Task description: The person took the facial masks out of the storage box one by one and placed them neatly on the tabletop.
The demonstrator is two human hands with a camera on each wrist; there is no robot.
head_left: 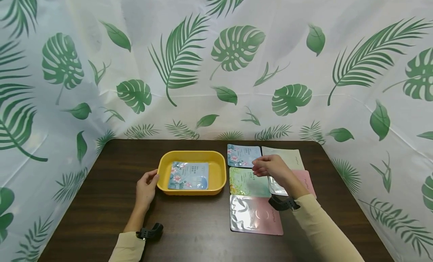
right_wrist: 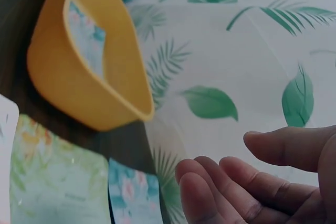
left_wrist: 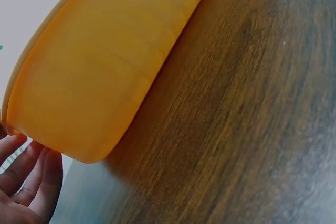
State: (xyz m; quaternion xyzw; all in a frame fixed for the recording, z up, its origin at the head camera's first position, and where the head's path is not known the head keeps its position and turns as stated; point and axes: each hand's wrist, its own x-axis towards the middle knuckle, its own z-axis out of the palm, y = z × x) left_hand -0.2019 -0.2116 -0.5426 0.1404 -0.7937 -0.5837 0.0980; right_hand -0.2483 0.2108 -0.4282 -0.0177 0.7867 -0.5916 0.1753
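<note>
At the left end of a yellow tray (head_left: 192,192), my left hand (head_left: 146,187) grips the rim. The left wrist view has the thumb at the lip and the left-hand fingers (left_wrist: 44,182) against the tray's outer wall. Inside the tray lies a flat blue floral sheet mask packet (head_left: 188,175). My right hand (head_left: 274,167) hovers over several packets with nothing in it, and a gap shows between thumb and fingers in the right wrist view. Below it are a blue floral packet (head_left: 241,155) and a green packet (head_left: 247,181).
Nearest the front lies a pink packet (head_left: 260,215). A cream packet (head_left: 291,158) sits at the back right, with another pink packet (head_left: 306,181) partly hidden by the right hand. A leaf-print sheet (head_left: 236,104) hangs behind the dark wooden table (head_left: 189,228).
</note>
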